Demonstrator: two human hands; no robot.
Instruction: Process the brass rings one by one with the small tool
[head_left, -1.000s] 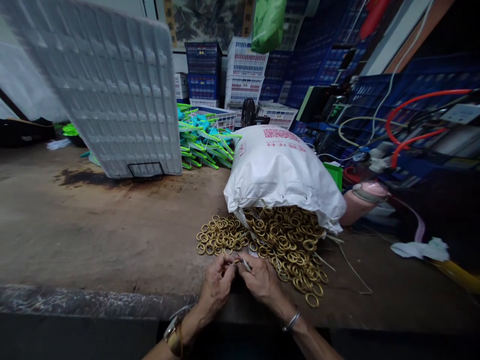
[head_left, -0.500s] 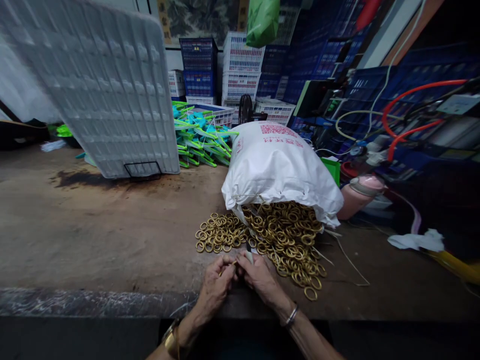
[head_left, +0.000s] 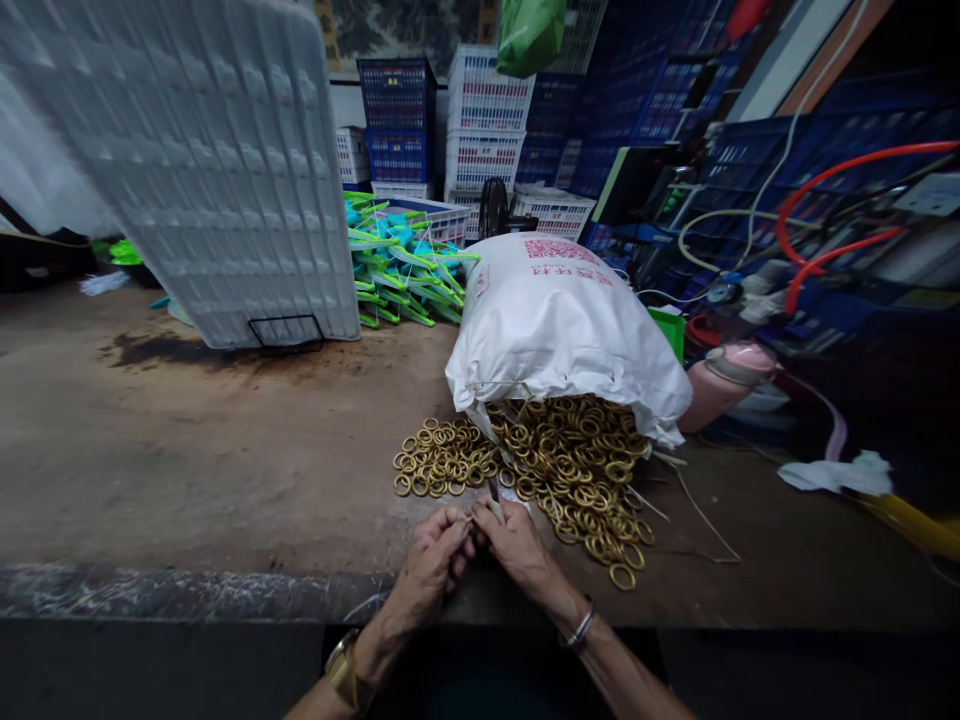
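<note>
My left hand [head_left: 435,560] is closed in a pinch around a gold-coloured ring [head_left: 469,519], most of it hidden by the fingers. Right beside it, my right hand [head_left: 521,555] grips a small knife [head_left: 496,508] with a pale handle and a dark blade that points away from me. The fingertips of both hands nearly meet over the table's front part. Just beyond them, many gold-coloured rings [head_left: 574,470] spill out of the mouth of a white sack [head_left: 555,340]. A flatter spread of loose rings [head_left: 442,455] lies to the left of the mouth.
A ribbed translucent panel [head_left: 247,200] stands upright on the table [head_left: 225,470] at left. Behind are green-and-blue plastic pieces [head_left: 405,260] and stacked crates [head_left: 487,120]. A pink bottle [head_left: 727,380], red hoses [head_left: 795,220] and a white cloth [head_left: 840,475] are at right.
The view has shifted slightly, so the scene sits a little higher. Both hands stay together with the ring and the knife; their fingers have moved only slightly.
</note>
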